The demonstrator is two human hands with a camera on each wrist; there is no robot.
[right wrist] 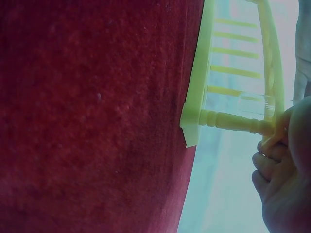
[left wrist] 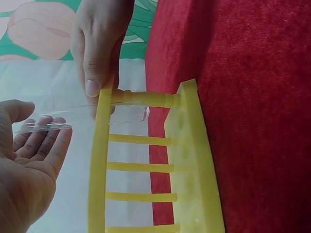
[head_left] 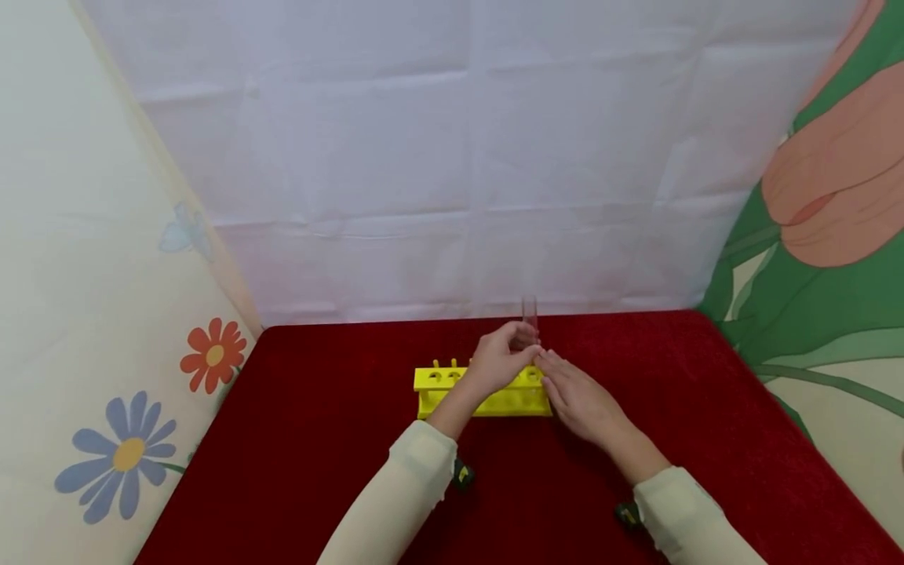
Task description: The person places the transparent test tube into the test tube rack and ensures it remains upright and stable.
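A yellow test tube rack [head_left: 519, 406] stands upright on the red cloth. A clear test tube [head_left: 530, 309] rises from its right end; the left wrist view shows the same test tube [left wrist: 130, 114] passing through the rack's upper plate [left wrist: 98, 170], its rounded end between the two plates. My left hand [head_left: 497, 362] holds the tube above the rack, thumb on one side and fingers on the other. At the rack's right end, my right hand [head_left: 582, 399] grips the corner of the upper plate, its curled fingers [right wrist: 268, 167] visible under that corner in the right wrist view.
Red cloth [head_left: 318, 439] covers the table on all sides of the rack. A white sheet [head_left: 452, 157] hangs behind the table's far edge, with flower-printed panels [head_left: 127, 455] at both sides. Small dark devices [head_left: 462, 474] sit beneath both wrists.
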